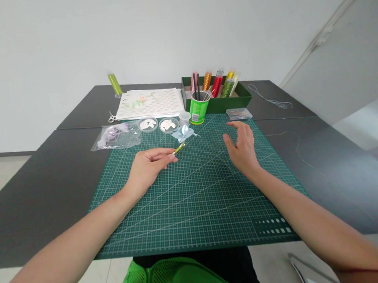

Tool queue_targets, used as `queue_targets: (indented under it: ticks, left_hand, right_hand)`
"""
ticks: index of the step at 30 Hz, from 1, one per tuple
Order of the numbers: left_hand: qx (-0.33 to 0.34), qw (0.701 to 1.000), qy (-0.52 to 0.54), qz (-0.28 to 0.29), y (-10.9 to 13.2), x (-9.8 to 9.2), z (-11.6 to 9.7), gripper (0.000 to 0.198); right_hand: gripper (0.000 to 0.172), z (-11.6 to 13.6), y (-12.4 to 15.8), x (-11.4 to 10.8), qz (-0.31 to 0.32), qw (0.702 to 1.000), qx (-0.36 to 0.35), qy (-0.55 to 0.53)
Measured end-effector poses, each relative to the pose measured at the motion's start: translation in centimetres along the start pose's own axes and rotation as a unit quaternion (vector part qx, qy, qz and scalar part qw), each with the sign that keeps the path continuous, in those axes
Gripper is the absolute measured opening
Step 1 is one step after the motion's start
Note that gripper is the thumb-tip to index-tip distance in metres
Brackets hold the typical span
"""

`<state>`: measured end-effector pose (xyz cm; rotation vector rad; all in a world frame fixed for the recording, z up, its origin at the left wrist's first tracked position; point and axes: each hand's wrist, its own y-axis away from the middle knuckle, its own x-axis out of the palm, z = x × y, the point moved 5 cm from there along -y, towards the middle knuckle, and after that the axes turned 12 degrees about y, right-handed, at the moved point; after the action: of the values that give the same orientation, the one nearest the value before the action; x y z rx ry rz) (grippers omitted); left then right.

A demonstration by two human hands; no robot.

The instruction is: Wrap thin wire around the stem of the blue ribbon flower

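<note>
Between the thumb and fingers of my left hand (pixel 152 164) is a small, slim yellow-green piece (pixel 179 148), wrapped in what looks like thread. Its tip points up and to the right, over the green cutting mat (pixel 194 210). My right hand (pixel 242 148) hovers at the right of the mat, thumb and fingers apart, with nothing visible in it. A pale blue flower (pixel 183 133) lies just beyond the yellow-green piece. Past it stand a small white-lidded jar (pixel 184 118) and two clear dishes of white pieces, the left dish (pixel 147 124) and the right dish (pixel 169 125).
A green can (pixel 199 108) holding sticks stands before a dark green box (pixel 238 102) of thread spools. Farther left are patterned sheets (pixel 163 102), scissors (pixel 111 117), a green spool (pixel 114 84) and a plastic bag (pixel 117 135). At right lie a clear case (pixel 239 114) and a cord (pixel 273 101).
</note>
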<state>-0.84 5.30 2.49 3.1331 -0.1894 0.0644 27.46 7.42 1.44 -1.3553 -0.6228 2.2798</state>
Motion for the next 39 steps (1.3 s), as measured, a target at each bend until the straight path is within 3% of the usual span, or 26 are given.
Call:
queue_targets:
  ticks: [3,5,7,9,12,14,18,23,31,33,35,39]
  left_hand:
    - [-0.006,1.0,0.006,0.012,0.2,0.5,0.3,0.027]
    - [-0.01,1.0,0.01,0.026,0.4,1.0,0.7,0.028]
    - [-0.012,0.999,0.018,0.041,0.7,1.8,1.1,0.028]
    - [-0.016,0.998,0.027,0.047,1.1,2.6,1.5,0.026]
    - [0.0,0.997,0.05,0.061,1.8,3.9,1.8,0.022]
    - [0.011,0.997,0.043,0.056,2.2,4.4,2.0,0.021]
    - [0.021,0.999,0.02,0.036,2.6,4.7,2.5,0.019]
    - [0.008,0.999,0.034,0.029,2.6,4.6,3.0,0.017]
    - [-0.028,0.995,0.045,0.088,2.0,3.2,2.6,0.046]
    - [-0.009,0.993,-0.017,0.12,1.8,2.9,2.1,0.048]
    - [0.019,0.979,-0.128,0.155,1.9,2.9,1.9,0.037]
    - [0.128,0.934,-0.3,0.147,2.5,3.4,1.4,0.02]
  right_hand:
    - [0.043,2.5,1.6,0.0,0.012,0.996,-0.06,-0.059]
    - [0.045,4.6,3.1,0.9,0.103,0.981,-0.078,-0.143]
    - [0.046,6.5,4.8,1.9,0.205,0.945,-0.054,-0.247]
    - [0.05,8.1,6.2,2.7,0.299,0.89,-0.023,-0.342]
    - [0.058,9.1,7.2,3.6,0.372,0.822,0.035,-0.429]
    - [0.057,8.7,7.2,4.0,0.364,0.816,0.079,-0.442]
    - [0.041,7.4,6.9,4.4,0.298,0.85,0.142,-0.411]
    - [0.034,7.2,6.7,3.6,0.249,0.867,0.167,-0.398]
    - [0.039,6.9,6.2,3.0,0.251,0.834,0.217,-0.442]
    - [0.039,6.9,6.1,3.0,0.253,0.826,0.223,-0.452]
    - [0.04,7.0,6.1,3.0,0.259,0.821,0.219,-0.46]
    - [0.04,7.4,6.2,3.1,0.272,0.817,0.207,-0.465]
